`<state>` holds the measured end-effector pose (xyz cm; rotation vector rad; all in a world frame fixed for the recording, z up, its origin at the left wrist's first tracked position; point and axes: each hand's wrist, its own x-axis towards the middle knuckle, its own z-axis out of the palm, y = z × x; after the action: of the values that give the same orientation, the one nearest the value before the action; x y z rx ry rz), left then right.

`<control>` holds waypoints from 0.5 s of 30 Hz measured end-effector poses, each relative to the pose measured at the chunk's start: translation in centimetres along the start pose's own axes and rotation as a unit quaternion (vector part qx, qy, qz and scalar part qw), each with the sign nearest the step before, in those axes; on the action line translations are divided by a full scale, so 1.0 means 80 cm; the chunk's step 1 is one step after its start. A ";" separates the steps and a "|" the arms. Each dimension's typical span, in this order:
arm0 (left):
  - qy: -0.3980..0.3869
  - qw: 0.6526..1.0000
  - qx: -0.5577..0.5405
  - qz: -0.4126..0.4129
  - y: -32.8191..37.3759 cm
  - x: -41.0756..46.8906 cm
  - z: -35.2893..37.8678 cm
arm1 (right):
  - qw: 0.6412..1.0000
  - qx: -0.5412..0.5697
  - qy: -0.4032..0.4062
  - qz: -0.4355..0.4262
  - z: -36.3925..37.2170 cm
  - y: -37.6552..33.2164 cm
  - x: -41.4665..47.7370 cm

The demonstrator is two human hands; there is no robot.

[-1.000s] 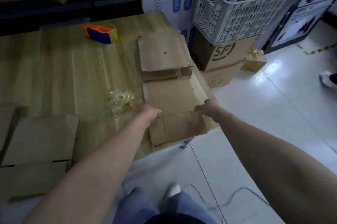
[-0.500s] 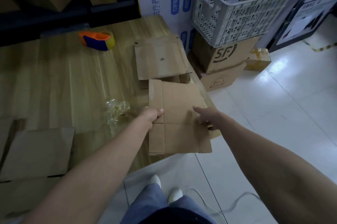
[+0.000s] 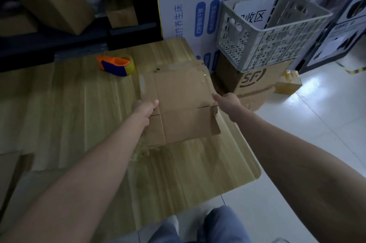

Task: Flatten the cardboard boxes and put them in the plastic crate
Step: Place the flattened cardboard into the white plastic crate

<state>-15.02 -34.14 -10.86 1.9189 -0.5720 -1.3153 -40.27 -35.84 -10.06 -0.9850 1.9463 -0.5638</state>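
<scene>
Flattened brown cardboard box [image 3: 184, 104] held left of and below the grey slotted plastic crate [image 3: 263, 48], left grip [image 3: 145, 107] pinching one edge, right grip [image 3: 227, 100] clasping the other (fingers hidden underneath); risk: such thin edge holds let the sheet sag, flaps snagging the crate rim.

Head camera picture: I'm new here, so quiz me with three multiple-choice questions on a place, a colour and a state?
1. The plastic crate stands: A on the table; B on the SF box; C on the floor.
2. The tape dispenser is: A orange and blue; B green; C black.
3. The cardboard is: A sealed shut; B in the crate; C flattened, gripped by left hand and right hand.
Answers: B, its base rests on that box; A, both colours show; C, it is a flat sheet between both hands.
</scene>
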 end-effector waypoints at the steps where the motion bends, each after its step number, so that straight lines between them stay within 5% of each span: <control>1: 0.005 1.000 -0.006 -0.010 0.004 0.008 -0.004 | 1.000 -0.003 -0.001 0.004 0.001 -0.005 0.011; 15: 0.123 0.990 -0.058 -0.033 -0.008 0.077 0.014 | 0.985 -0.069 -0.148 0.056 0.045 -0.038 0.161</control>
<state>-13.76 -38.45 -15.32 1.9800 -0.3041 -1.1031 -40.02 -48.10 -16.19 -0.9758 1.7761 -0.2060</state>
